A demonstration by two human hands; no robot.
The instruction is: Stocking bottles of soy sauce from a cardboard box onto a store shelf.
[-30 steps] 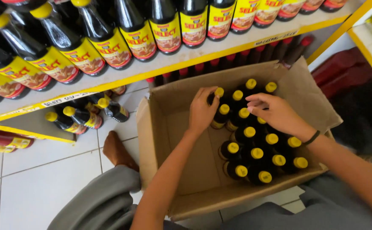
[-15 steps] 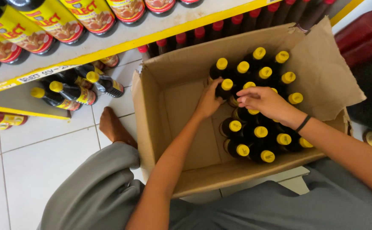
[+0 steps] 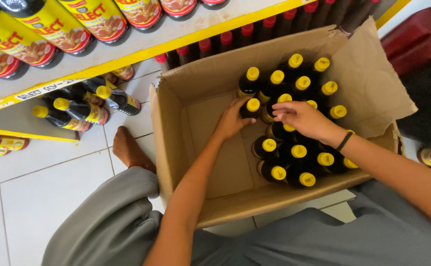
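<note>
Bottles (image 3: 294,148), dark with yellow caps, filled the right half of the cardboard box (image 3: 176,128) on the floor; its left half was bare. Our left hand (image 3: 233,120) gripped one bottle (image 3: 251,106) at the group's left edge. Our right hand (image 3: 302,118) curled over nearby caps, grip unclear. Risk, we judged: the lifted bottle knocking neighbours or slipping. More bottles (image 3: 82,111) lay on the low shelf (image 3: 8,129).

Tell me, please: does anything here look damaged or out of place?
Yes. The cardboard box has a torn, ragged right flap. Also, several dark bottles lie on their sides on the lower shelf, while those in the box stand upright.
</note>
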